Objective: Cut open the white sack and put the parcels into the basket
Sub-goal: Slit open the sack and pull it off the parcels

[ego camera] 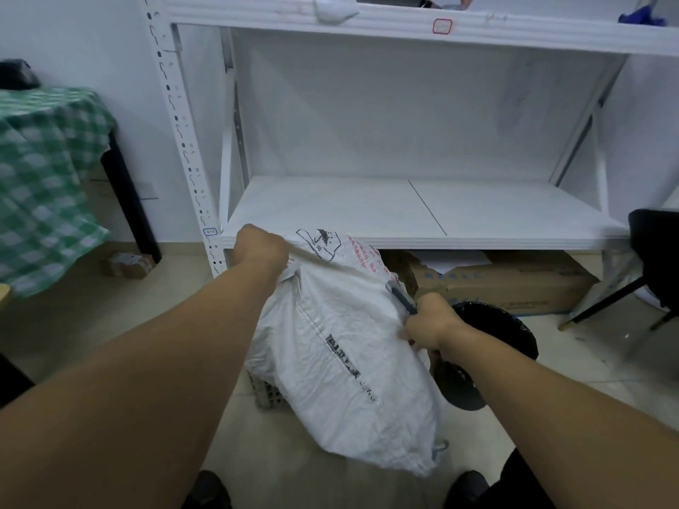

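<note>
The right hand [430, 325] is clenched round a small cutter with a dark grey handle [403, 297]. We see its tip lie against the upper right side of the white woven plastic sack [341, 361]. We cannot tell whether the blade is already in the fabric. The left hand [261, 251] grasps the bunched mouth of the sack and holds it up, so the fabric between the two hands is pulled tight.

The sack is full and rests low in front of the person's feet, above the pale tiled floor [257, 453]. Its lower left side lies over a grey plastic basket with a lattice wall [265, 393], of which only a corner shows. No parcel is visible.

Just behind the right hand stands a round black bin with a black liner [492, 347]. Further out are a long brown cardboard box [514, 284] under the lowest board of a white metal shelf rack [404, 214], a green checked cloth [47, 159] over a tabletop at the left, and a black chair [654, 259] at the right.

We judge that the cut has hardly begun. If the tight fabric gives way suddenly, the cutter may jump towards the left hand. A blade pushed too deep may slice the parcels inside. A long cut on this leaning side may spill parcels onto the floor or into the black bin, not into the basket.
</note>
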